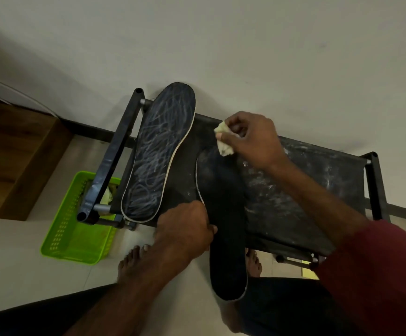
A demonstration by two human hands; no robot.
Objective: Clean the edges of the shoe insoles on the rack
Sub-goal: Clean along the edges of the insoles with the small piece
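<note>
A black rack point(318, 180) with a dusty fabric shelf stands against a pale wall. Two insoles lie on it.

The marked insole point(158, 151), scribbled over with whitish lines, lies at the left end of the shelf. Its far tip reaches past the rack's far rail toward the wall.

The plain insole point(226, 226) lies just to its right, and its near end juts well past the rack's near edge.

The left hand point(185, 231) grips the plain insole at its left edge, about midway along, with the fingers curled over the rim.

The right hand point(250, 139) is at the far end of the plain insole. Its fingers are bunched together, pinching a crumpled pale cloth point(223, 141) against the insole's far tip.

A green basket point(76, 238) sits on the floor at the left, partly under the rack's left end. A bare foot point(134, 263) stands just right of it.
</note>
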